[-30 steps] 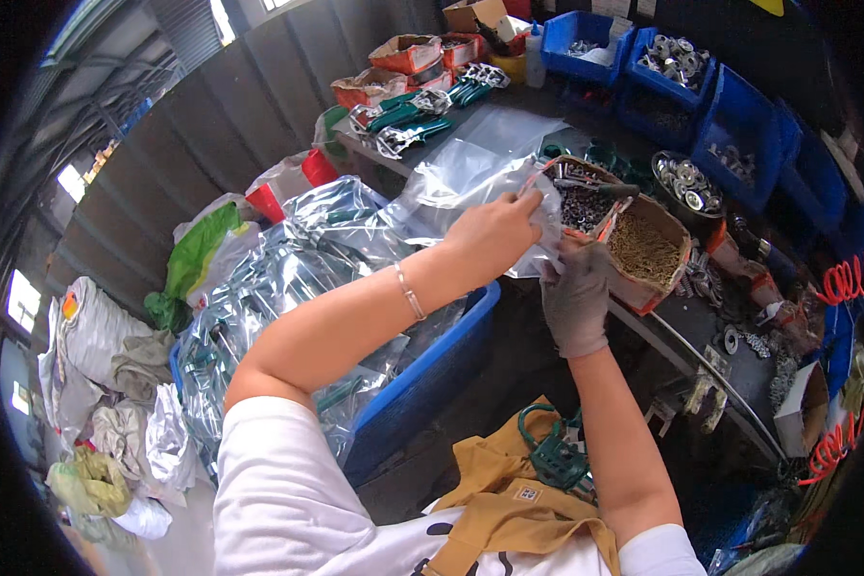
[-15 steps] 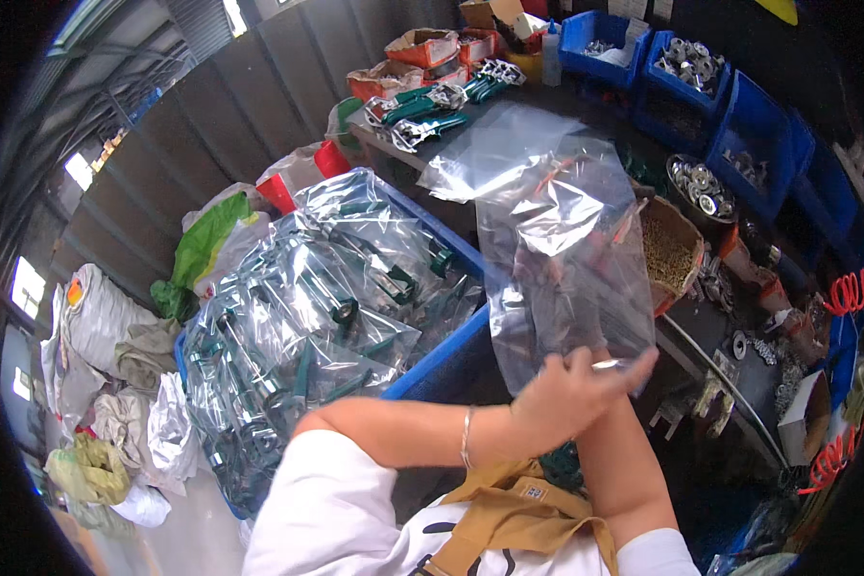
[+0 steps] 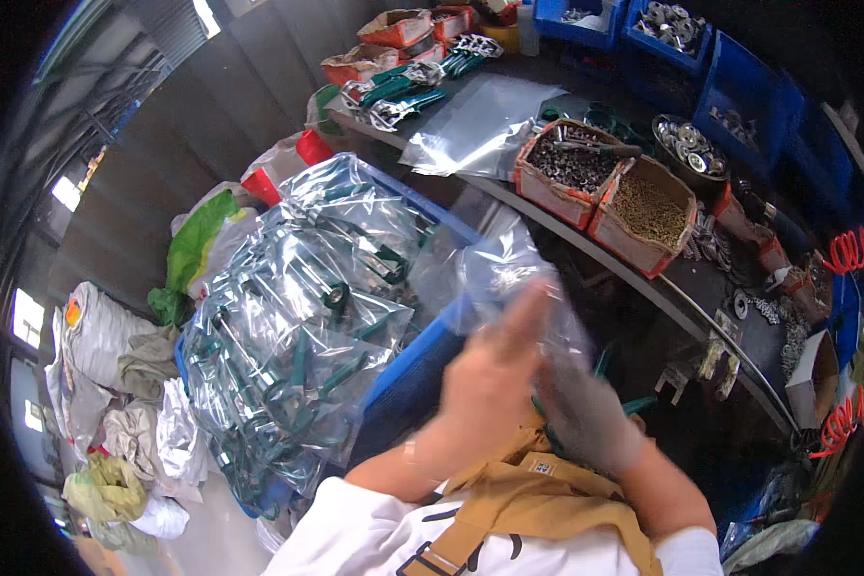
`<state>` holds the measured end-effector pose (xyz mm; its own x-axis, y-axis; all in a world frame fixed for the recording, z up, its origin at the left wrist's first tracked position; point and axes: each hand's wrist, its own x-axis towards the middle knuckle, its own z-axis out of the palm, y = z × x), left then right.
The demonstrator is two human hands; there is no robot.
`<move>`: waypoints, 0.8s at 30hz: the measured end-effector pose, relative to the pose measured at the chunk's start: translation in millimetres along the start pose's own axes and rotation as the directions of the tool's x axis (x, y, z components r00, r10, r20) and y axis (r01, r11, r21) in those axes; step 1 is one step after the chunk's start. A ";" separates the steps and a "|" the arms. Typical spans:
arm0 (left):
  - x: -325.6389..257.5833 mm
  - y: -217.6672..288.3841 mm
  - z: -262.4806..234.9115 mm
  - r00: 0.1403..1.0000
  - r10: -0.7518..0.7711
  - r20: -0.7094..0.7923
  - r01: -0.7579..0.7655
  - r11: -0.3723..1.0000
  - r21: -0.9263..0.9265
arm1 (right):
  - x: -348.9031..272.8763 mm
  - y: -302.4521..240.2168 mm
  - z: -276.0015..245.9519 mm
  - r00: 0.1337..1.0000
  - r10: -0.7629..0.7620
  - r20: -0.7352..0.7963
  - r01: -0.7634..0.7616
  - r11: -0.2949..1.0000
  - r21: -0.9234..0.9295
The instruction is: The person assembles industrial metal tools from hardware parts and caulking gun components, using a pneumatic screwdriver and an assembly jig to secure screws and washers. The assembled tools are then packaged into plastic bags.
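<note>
A clear, thin plastic bag (image 3: 504, 254), crumpled into narrow, shiny folds, is at the right rim of the large blue plastic tub (image 3: 408, 379), partly over its edge. The bare left hand (image 3: 490, 374) is against the bag's lower part, just right of the tub; its fingers are too blurred to tell whether they pinch the bag. The right hand (image 3: 586, 408), in a thin grey glove, is farther right of the tub, overlapped by the film; I cannot tell what it grasps.

Half a second ago the bag was spread broad and upright, veiling the gloved hand and the cartons behind; now it is gathered and slanted towards the tub. For the work in hand, this likely means the bag is free of the pile of flat clear bags (image 3: 485, 120) on the dark counter (image 3: 552, 221) beyond the tub.

Heaped in the tub are bagged dark-green-handled metal tools (image 3: 336, 298). Beyond its right rim, the orange-edged carton of dark small parts (image 3: 547, 192) and the orange-edged carton of brass-coloured small parts (image 3: 624, 245) are in plain view again.

Dark green pieces (image 3: 638, 405) poke out around the gloved hand, right of the tub; their full shape is hidden. The bag's mouth cannot be made out, nor whether any gloved fingers are inside it.
</note>
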<state>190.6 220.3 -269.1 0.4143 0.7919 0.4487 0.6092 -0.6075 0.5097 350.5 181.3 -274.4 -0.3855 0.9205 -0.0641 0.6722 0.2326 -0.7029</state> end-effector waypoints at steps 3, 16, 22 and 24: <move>36.5 -29.3 -49.5 0.975 -0.221 0.030 0.218 0.973 0.077 | -117.9 51.9 -6.3 0.971 -0.196 -0.137 0.177 0.974 -0.142; 153.6 -146.6 -136.3 0.996 -0.002 -0.091 0.064 0.734 0.676 | -256.6 118.4 19.3 0.803 0.595 0.040 -0.460 0.661 -0.592; 163.6 -110.2 -115.2 0.964 -0.225 -0.142 0.257 0.647 0.718 | -251.1 72.4 -22.0 0.849 0.527 0.040 -0.527 0.842 0.112; 171.5 -133.5 -75.9 0.895 0.446 0.010 -0.412 0.819 0.400 | -247.4 73.4 -15.9 0.899 0.437 -0.009 -0.358 0.748 0.559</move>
<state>128.9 432.5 -204.4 0.6490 0.4384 0.6218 0.5984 -0.7988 -0.0614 505.3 -24.3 -298.9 -0.0473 0.9324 -0.3582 0.2869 -0.3308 -0.8990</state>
